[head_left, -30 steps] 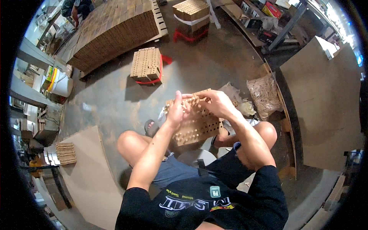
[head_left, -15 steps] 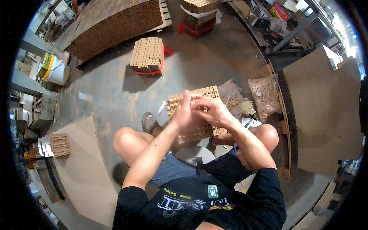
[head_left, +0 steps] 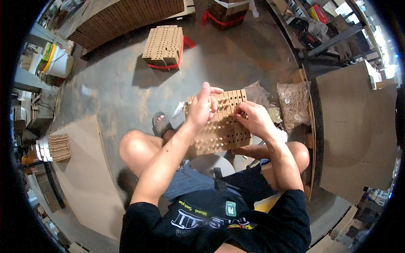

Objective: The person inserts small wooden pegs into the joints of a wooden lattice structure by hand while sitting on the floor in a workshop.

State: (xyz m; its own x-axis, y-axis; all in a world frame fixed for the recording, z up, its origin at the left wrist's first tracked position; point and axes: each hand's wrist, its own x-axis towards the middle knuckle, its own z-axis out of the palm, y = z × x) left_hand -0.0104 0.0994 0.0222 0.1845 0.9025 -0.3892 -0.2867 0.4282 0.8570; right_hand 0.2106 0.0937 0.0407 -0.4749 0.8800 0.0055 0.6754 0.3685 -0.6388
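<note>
Between my knees sits a block of light-brown wooden strips with rows of dark round holes. Pale wooden dowels stand upright in many of its holes, mostly at the left and middle. My left hand is over the block's left side, thumb raised and fingers curled round a few pale dowels, partly hidden. My right hand is at the block's right side, its thumb and fingertips pinched together close over the holes. What that pinch holds is too small to tell.
A clear bag of dowels lies to the right, beside a crumpled plastic bag. Ahead stands another drilled block with a red strap. Long stacked strips fill the far left. Large flat boards lie at both sides.
My hands were together over the block and are now apart. The right hand has moved right to the holes; the left has stayed at the left side, slightly higher in view.
</note>
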